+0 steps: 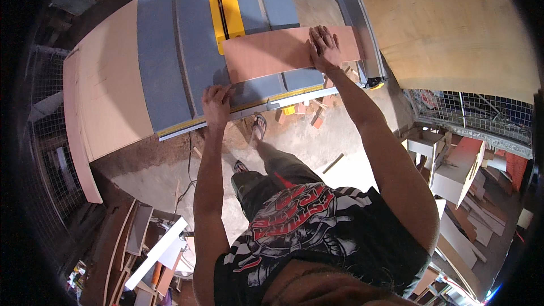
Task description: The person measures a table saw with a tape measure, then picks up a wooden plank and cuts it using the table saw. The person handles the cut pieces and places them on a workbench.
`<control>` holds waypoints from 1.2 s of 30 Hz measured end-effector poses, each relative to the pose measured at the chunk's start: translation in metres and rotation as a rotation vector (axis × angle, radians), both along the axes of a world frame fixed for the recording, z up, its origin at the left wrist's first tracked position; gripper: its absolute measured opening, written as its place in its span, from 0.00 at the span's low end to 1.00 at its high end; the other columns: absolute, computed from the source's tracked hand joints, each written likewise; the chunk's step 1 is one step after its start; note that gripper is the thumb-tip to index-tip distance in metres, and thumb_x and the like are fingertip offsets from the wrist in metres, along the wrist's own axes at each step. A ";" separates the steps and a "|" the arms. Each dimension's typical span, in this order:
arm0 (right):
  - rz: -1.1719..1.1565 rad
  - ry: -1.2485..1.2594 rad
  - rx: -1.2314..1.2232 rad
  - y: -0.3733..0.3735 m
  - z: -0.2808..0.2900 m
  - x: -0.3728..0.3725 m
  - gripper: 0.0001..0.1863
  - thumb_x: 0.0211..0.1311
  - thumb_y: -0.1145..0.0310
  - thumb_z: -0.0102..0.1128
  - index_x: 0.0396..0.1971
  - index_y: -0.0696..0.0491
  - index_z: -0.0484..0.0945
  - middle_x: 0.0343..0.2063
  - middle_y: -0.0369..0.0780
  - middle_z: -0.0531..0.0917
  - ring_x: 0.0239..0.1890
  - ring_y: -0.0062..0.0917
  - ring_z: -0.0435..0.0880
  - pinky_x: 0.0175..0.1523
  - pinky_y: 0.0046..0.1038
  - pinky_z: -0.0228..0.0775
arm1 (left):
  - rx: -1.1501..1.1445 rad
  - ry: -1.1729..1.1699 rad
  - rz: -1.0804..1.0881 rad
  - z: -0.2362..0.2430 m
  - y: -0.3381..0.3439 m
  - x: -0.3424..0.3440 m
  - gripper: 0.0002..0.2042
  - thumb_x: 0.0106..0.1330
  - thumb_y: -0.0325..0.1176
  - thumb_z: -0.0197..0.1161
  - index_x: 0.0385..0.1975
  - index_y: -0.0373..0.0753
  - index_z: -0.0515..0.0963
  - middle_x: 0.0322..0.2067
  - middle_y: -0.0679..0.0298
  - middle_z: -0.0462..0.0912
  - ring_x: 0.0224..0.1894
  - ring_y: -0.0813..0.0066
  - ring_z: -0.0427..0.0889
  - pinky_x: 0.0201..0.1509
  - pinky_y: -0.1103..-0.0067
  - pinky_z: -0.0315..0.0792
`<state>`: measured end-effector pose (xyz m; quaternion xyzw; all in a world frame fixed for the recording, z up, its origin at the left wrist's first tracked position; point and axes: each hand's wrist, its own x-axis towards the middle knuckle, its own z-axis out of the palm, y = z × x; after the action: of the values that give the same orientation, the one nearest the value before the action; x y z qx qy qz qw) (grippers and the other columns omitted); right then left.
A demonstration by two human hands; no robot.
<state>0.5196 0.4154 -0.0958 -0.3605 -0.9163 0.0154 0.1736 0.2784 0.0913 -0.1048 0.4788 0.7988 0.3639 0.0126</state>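
A reddish-brown rectangular wooden board (272, 51) lies on the blue-grey table saw top (198, 28). Its left end meets the near end of the yellow slotted insert (228, 8), and its right end is at the metal fence (368, 39). My right hand (324, 51) is laid flat on the board near the fence, fingers stretched forward. By the board's near left corner, my left hand (217, 103) rests at the table's front edge. Its thumb points toward that corner, and its fingers are slightly bent and apart. Whether a blade stands in the slot cannot be made out.
A yellow-scaled front rail (249, 106) edges the saw. A pale wooden panel (107, 73) extends the table left; a large plywood sheet (453, 28) lies right. Offcuts (317, 120) and a cable (190, 175) are on the floor. Stacked scrap boards (462, 175) stand on both sides.
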 end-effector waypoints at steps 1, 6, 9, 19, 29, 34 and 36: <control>0.001 0.004 -0.012 0.000 0.001 0.000 0.27 0.69 0.53 0.48 0.66 0.41 0.68 0.67 0.42 0.67 0.72 0.35 0.59 0.73 0.48 0.46 | 0.015 -0.010 0.007 -0.002 0.005 -0.001 0.08 0.54 0.28 0.71 0.35 0.42 0.86 0.34 0.62 0.82 0.40 0.60 0.78 0.45 0.66 0.74; -0.008 -0.012 0.020 0.000 -0.003 0.005 0.26 0.70 0.51 0.47 0.65 0.40 0.69 0.67 0.41 0.68 0.71 0.35 0.61 0.74 0.48 0.46 | 0.084 -0.005 -0.003 0.005 0.012 -0.003 0.07 0.52 0.26 0.69 0.31 0.40 0.84 0.33 0.62 0.81 0.38 0.59 0.77 0.43 0.65 0.73; 0.013 -0.011 0.012 0.003 -0.006 0.004 0.26 0.70 0.50 0.47 0.66 0.40 0.68 0.67 0.41 0.67 0.71 0.35 0.60 0.74 0.48 0.45 | 0.096 -0.030 -0.033 -0.002 0.012 -0.006 0.06 0.53 0.26 0.69 0.31 0.40 0.83 0.33 0.62 0.80 0.37 0.58 0.77 0.42 0.66 0.73; 0.001 -0.038 0.008 0.004 -0.005 0.004 0.27 0.70 0.53 0.46 0.68 0.41 0.66 0.68 0.41 0.65 0.72 0.34 0.58 0.74 0.48 0.45 | 0.101 -0.093 -0.028 -0.001 0.021 -0.012 0.07 0.53 0.27 0.69 0.32 0.41 0.84 0.33 0.63 0.82 0.39 0.59 0.79 0.42 0.66 0.75; 0.028 -0.042 0.045 0.010 -0.021 0.006 0.27 0.70 0.52 0.45 0.67 0.42 0.67 0.67 0.41 0.67 0.71 0.35 0.61 0.73 0.49 0.47 | 0.070 -0.193 0.004 -0.003 0.022 -0.018 0.06 0.53 0.28 0.70 0.31 0.40 0.84 0.34 0.62 0.84 0.41 0.60 0.81 0.45 0.67 0.76; 0.063 -0.029 0.049 0.010 -0.019 0.001 0.27 0.69 0.54 0.45 0.66 0.43 0.68 0.67 0.42 0.68 0.71 0.37 0.62 0.72 0.51 0.47 | 0.090 -0.202 0.021 -0.001 0.019 -0.021 0.06 0.53 0.27 0.69 0.30 0.40 0.84 0.33 0.61 0.84 0.41 0.59 0.81 0.46 0.67 0.76; 0.097 -0.052 0.076 0.013 -0.027 0.003 0.27 0.70 0.53 0.45 0.66 0.43 0.68 0.67 0.42 0.68 0.71 0.37 0.61 0.72 0.51 0.46 | 0.094 -0.212 -0.012 0.000 0.021 -0.022 0.06 0.52 0.26 0.69 0.31 0.40 0.84 0.33 0.61 0.84 0.41 0.59 0.82 0.45 0.67 0.76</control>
<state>0.5227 0.4286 -0.1228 -0.3089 -0.9369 -0.0204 0.1622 0.2566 0.1121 -0.1051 0.4425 0.7720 0.4497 0.0768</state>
